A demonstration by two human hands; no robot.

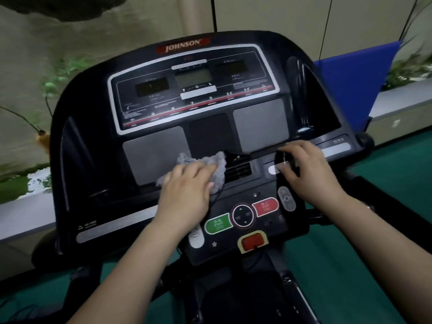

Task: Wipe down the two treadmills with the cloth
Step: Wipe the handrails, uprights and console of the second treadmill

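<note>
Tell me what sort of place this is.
Probably a gym or fitness room: a treadmill console with start and stop buttons fills the view, it stands on green floor, and plants line the wall behind.

I am standing in an indoor exercise room, judged by the Johnson treadmill console (198,127) before me, green floor covering (397,174), blue mat (350,85) and window-side planter greenery (409,69).

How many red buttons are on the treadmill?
2. One red button sits right of the round arrow pad; another red button, in a yellow frame, sits lower down in the middle. The hands may hide more.
</note>
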